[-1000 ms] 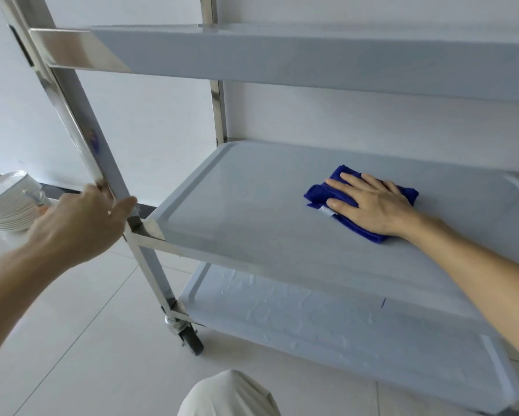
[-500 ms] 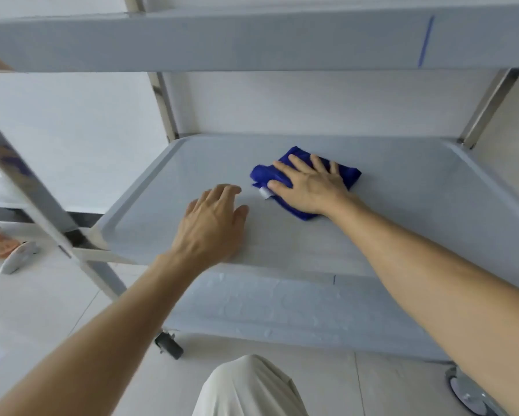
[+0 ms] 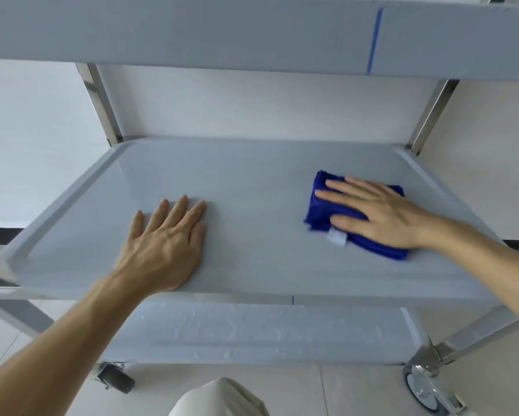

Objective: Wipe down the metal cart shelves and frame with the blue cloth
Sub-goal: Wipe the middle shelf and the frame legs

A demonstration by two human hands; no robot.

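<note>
A folded blue cloth (image 3: 321,205) with a white tag lies on the right part of the cart's grey middle shelf (image 3: 258,181). My right hand (image 3: 375,213) presses flat on the cloth, fingers straight and pointing left. My left hand (image 3: 165,244) rests flat on the bare shelf near its front left, fingers spread. The top shelf (image 3: 192,31) spans the upper view. Below, the bottom shelf (image 3: 267,331) shows a wrinkled film.
Steel posts stand at the back left (image 3: 98,100) and back right (image 3: 432,112) of the cart. Caster wheels sit at the front left (image 3: 114,381) and front right (image 3: 426,388) on the tiled floor. My knee (image 3: 219,399) shows at the bottom edge. A white wall stands behind.
My left hand left the front left post and settled flat on the middle shelf. My right hand slid the cloth to the right. The view swung to face the cart squarely.
</note>
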